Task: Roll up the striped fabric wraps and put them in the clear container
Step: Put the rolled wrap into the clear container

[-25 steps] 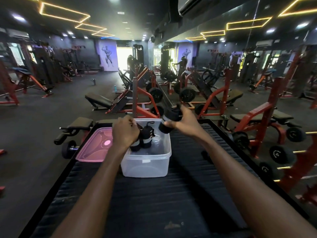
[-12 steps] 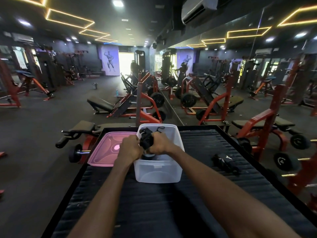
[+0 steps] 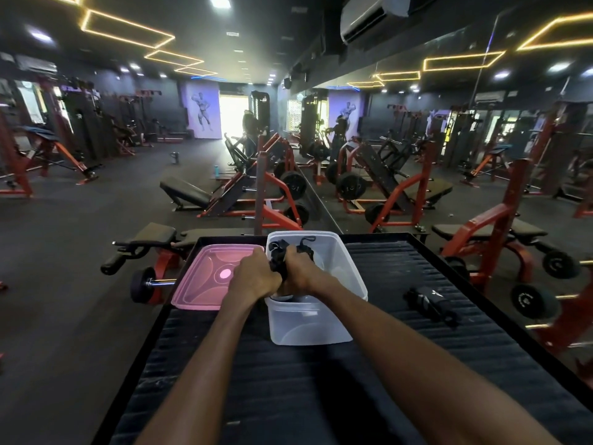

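**Ribbed black mat, wraps going into the tub**

Ribbed black mat (image 3: 321,396) underfoot of everything. Nearest, both fists over the clear container (image 3: 308,322): left hand (image 3: 256,279) and right hand (image 3: 300,274) curled tight round a dark rolled wrap (image 3: 277,261) at the rim. Soft, light, prone to unrolling; best gripped round the middle. Further right, loose wrap (image 3: 430,303) unrolled. Pink lid (image 3: 205,277) beside.

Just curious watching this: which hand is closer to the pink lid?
Left. The left hand is right beside the pink lid, overlapping its near corner; the right hand is farther away, over the clear container.
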`<state>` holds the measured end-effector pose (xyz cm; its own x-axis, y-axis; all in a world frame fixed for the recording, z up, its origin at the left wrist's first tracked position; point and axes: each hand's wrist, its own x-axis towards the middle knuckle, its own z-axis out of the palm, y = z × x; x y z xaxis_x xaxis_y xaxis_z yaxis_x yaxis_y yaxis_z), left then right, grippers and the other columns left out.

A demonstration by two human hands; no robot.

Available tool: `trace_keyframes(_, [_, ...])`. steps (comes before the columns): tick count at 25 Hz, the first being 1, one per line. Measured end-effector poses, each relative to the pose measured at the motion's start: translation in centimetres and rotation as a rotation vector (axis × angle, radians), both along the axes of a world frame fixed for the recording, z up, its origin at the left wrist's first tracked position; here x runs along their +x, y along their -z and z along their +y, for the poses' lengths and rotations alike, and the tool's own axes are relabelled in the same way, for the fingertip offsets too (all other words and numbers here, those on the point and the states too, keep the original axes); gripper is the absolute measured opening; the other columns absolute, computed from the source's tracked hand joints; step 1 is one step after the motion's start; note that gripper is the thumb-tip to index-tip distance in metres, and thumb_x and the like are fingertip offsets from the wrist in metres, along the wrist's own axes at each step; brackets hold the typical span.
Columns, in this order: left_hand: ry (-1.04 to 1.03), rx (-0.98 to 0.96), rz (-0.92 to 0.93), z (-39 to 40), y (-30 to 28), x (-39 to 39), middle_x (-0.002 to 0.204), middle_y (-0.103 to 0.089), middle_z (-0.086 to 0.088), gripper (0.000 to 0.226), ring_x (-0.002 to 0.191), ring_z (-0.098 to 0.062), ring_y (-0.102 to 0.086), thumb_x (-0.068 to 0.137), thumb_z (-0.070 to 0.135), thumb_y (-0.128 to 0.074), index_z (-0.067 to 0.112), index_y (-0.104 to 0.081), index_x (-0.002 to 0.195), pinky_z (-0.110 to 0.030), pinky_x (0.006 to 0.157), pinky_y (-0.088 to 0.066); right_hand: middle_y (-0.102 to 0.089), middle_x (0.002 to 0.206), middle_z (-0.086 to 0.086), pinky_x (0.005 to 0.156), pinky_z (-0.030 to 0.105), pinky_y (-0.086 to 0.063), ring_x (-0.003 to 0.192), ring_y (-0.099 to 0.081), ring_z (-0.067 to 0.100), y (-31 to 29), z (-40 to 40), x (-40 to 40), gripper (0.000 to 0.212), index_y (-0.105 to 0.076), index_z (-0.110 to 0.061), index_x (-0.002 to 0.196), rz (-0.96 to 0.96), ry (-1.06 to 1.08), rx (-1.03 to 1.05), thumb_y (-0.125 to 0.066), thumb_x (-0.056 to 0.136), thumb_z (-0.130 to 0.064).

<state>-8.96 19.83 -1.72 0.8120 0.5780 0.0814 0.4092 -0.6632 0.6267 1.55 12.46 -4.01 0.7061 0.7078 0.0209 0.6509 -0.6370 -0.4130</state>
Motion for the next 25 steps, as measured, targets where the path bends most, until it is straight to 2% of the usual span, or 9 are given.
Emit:
trace_keyframes(2, [-0.03,-0.002,-0.014,-0.1,-0.1,0.1,0.1,-0.065,-0.006,0.03,0.086,-0.022,-0.059,0.083,0.02,-0.067,0.015,-0.051,0.107,-0.034,0.068,-0.048,-0.063,0.122,0.01,0.096,0.039,-0.054,0.112,-0.061,0.027,-0.8,-0.8,-0.1,0.085,-0.037,-0.008,0.135,0.036,-0.022,0.0,-0.087,0.069,-0.028])
trace_keyframes(4, [-0.079,0.06,-0.045,-0.3,-0.3,0.1,0.107,-0.064,-0.009,0.027,0.098,-0.028,-0.059,0.084,0.022,-0.064,0.014,-0.054,0.107,-0.042,0.08,-0.052,-0.067,0.107,0.007,0.089,0.039,-0.056,0.1,-0.064,0.022,-2.0,-2.2,0.0,0.054,-0.052,-0.012,0.117,0.073,-0.024,0.092,-0.083,0.075,-0.027])
trace_keyframes(6, [-0.111,0.129,-0.105,-0.8,-0.8,0.4,0.117,-0.061,-0.011,0.028,0.112,-0.034,-0.055,0.086,0.02,-0.059,0.012,-0.058,0.113,-0.05,0.092,-0.05,-0.068,0.088,0.006,0.079,0.041,-0.059,0.084,-0.066,0.021,-3.0,-4.4,0.9,0.024,-0.06,-0.012,0.094,0.029,0.061,0.266,-0.076,0.082,-0.026])
trace_keyframes(8, [-0.1,0.158,-0.184,-1.6,-1.4,0.8,0.112,-0.064,-0.01,0.021,0.11,-0.033,-0.056,0.088,0.017,-0.057,0.012,-0.063,0.107,-0.053,0.093,-0.049,-0.067,0.078,0.004,0.073,0.045,-0.06,0.074,-0.067,0.02,-3.2,-7.3,2.5,0.014,-0.063,-0.015,0.082,-0.044,0.215,0.39,-0.072,0.085,-0.024])
trace_keyframes(12, [0.04,0.19,-0.23,-4.3,-2.3,2.2,0.09,-0.066,-0.003,0.014,0.091,-0.024,-0.062,0.092,0.018,-0.057,0.011,-0.069,0.096,-0.038,0.081,-0.05,-0.066,0.091,0.007,0.079,0.045,-0.055,0.092,-0.065,0.031,-2.3,-14.1,5.1,0.01,-0.058,-0.02,0.08,-0.199,0.487,0.276,-0.062,0.081,-0.029])
trace_keyframes(15, [0.171,0.201,-0.207,-6.8,-2.6,3.6,0.086,-0.066,-0.001,0.017,0.083,-0.022,-0.061,0.093,0.02,-0.054,0.012,-0.069,0.094,-0.037,0.078,-0.049,-0.053,0.13,0.017,0.104,0.056,-0.038,0.127,-0.046,0.043,-0.9,-18.1,6.0,0.038,-0.057,-0.015,0.114,-0.179,0.578,-0.071,-0.06,0.081,-0.033])
trace_keyframes(17, [0.244,0.184,-0.188,-8.3,-2.6,4.4,0.083,-0.061,0.0,0.013,0.08,-0.02,-0.058,0.095,0.019,-0.053,0.016,-0.062,0.086,-0.036,0.076,-0.049,-0.041,0.142,0.018,0.108,0.064,-0.03,0.135,-0.036,0.046,0.2,-19.8,6.5,0.051,-0.048,-0.021,0.129,-0.075,0.588,-0.235,-0.061,0.083,-0.04])
trace_keyframes(22, [0.272,0.19,-0.159,-10.3,-2.3,5.3,0.075,-0.06,0.0,0.024,0.074,-0.018,-0.057,0.094,0.014,-0.052,0.02,-0.055,0.071,-0.032,0.068,-0.043,-0.04,0.142,0.021,0.101,0.057,-0.045,0.128,-0.046,0.044,2.4,-22.9,7.8,0.06,-0.033,-0.024,0.137,0.01,0.567,-0.361,-0.062,0.085,-0.038])
trace_keyframes(25, [0.293,0.174,-0.149,-10.4,-1.9,5.6,0.076,-0.062,0.0,0.026,0.073,-0.017,-0.058,0.094,0.014,-0.053,0.022,-0.055,0.07,-0.029,0.066,-0.041,-0.051,0.129,0.018,0.098,0.05,-0.047,0.121,-0.052,0.04,3.1,-23.9,8.7,0.054,-0.04,-0.02,0.129,0.004,0.603,-0.237,-0.065,0.083,-0.033])
